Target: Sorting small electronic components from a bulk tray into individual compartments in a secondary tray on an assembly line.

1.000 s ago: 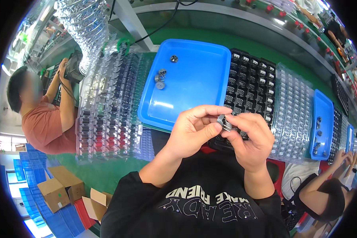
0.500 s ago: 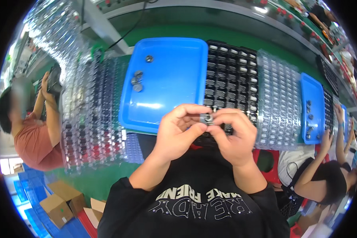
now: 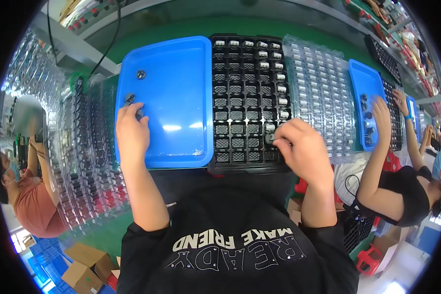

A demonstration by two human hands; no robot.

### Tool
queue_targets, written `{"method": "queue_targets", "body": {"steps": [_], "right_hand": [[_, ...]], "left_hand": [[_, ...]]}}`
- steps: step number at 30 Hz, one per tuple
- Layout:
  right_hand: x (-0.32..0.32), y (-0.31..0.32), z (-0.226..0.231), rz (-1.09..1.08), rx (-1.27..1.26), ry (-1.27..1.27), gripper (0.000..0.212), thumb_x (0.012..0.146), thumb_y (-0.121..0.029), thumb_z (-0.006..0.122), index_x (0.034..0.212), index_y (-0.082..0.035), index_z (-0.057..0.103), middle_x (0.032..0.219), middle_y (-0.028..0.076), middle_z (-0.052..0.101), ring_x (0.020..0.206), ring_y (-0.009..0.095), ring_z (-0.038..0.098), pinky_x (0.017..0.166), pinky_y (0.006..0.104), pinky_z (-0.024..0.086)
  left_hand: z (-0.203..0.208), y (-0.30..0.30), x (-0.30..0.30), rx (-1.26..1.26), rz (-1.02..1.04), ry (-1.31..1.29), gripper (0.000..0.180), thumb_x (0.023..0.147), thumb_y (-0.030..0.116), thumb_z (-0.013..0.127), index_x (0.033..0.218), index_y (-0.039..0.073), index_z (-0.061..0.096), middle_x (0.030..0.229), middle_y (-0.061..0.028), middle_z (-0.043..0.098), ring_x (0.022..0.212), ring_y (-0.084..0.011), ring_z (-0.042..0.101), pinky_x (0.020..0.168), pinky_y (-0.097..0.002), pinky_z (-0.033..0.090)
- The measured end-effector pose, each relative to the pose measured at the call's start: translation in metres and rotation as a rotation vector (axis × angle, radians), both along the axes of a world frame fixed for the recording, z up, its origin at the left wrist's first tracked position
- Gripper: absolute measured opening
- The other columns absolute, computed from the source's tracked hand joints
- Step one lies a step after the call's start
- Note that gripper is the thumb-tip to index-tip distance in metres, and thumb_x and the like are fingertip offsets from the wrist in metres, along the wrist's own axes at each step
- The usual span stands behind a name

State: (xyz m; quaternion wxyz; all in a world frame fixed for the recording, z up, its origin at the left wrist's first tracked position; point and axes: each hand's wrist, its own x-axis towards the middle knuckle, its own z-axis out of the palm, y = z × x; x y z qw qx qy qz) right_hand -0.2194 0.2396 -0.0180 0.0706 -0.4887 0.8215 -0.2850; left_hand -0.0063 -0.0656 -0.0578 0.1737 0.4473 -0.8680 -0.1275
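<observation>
My left hand (image 3: 134, 128) reaches into the left side of a shallow blue tray (image 3: 183, 154). Its curled fingers close around a small, dark-grey round metal part (image 3: 140, 114); the grip is partly hidden. Just beyond that hand sits another such part (image 3: 130, 98), and a single one (image 3: 141, 74) lies farther back. Over the near right part of a black compartment tray (image 3: 237, 143), my right hand (image 3: 303, 147) pinches a small dark metal cylinder (image 3: 269, 138) at a compartment. Pale-sided cylinders (image 3: 281, 77) stand in the tray's far row and along its right-hand columns.
Stacked clear plastic blister trays (image 3: 318, 88) lie right of the black tray; more clear trays (image 3: 90, 147) stand at left. Co-workers sit on both sides, one with a hand (image 3: 381, 120) near another blue tray (image 3: 360, 81). Cardboard boxes (image 3: 85, 267) are at lower left.
My hands were together, both holding a small metal part. Now they are apart: the left has moved left into the blue tray, the right to the black tray. My view has shifted right.
</observation>
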Motion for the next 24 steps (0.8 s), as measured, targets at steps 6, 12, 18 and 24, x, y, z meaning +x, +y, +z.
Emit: {"method": "queue_targets", "body": {"steps": [6, 12, 18, 24], "right_hand": [[0.013, 0.004, -0.010, -0.019, 0.124, 0.200, 0.009, 0.080, -0.005, 0.069, 0.085, -0.007, 0.063, 0.084, 0.007, 0.059, 0.083, 0.031, 0.063, 0.073, 0.0430, 0.052], [0.009, 0.013, -0.019, 0.006, 0.085, 0.117, 0.009, 0.080, -0.010, 0.072, 0.089, -0.008, 0.068, 0.089, 0.007, 0.063, 0.088, 0.029, 0.064, 0.078, 0.0394, 0.053], [-0.047, 0.110, -0.013, -0.774, -0.064, 0.105, 0.023, 0.079, -0.009, 0.079, 0.100, -0.004, 0.072, 0.095, 0.012, 0.071, 0.081, 0.026, 0.068, 0.072, 0.0369, 0.053], [-0.093, 0.161, -0.035, -0.963, 0.046, -0.070, 0.021, 0.079, -0.010, 0.080, 0.093, -0.002, 0.068, 0.077, 0.006, 0.066, 0.071, 0.016, 0.062, 0.069, 0.0325, 0.050]], "left_hand": [[-0.008, 0.008, -0.001, -0.081, -0.048, -0.023, 0.022, 0.084, 0.004, 0.071, 0.107, 0.005, 0.069, 0.103, -0.0178, 0.067, 0.098, -0.0397, 0.065, 0.085, -0.0452, 0.052], [-0.014, 0.011, 0.005, 0.011, -0.100, 0.123, 0.016, 0.090, 0.012, 0.069, 0.101, 0.001, 0.068, 0.088, -0.0137, 0.068, 0.076, -0.0231, 0.066, 0.072, -0.0363, 0.051], [-0.011, 0.016, 0.008, 0.263, -0.064, 0.081, 0.021, 0.094, 0.013, 0.068, 0.110, 0.001, 0.069, 0.079, -0.0086, 0.067, 0.071, -0.0147, 0.062, 0.067, -0.0301, 0.050], [0.012, 0.028, -0.019, 0.286, 0.006, -0.007, 0.033, 0.092, 0.005, 0.064, 0.125, 0.003, 0.070, 0.112, -0.0190, 0.070, 0.086, -0.0245, 0.070, 0.078, -0.0365, 0.054]]}}
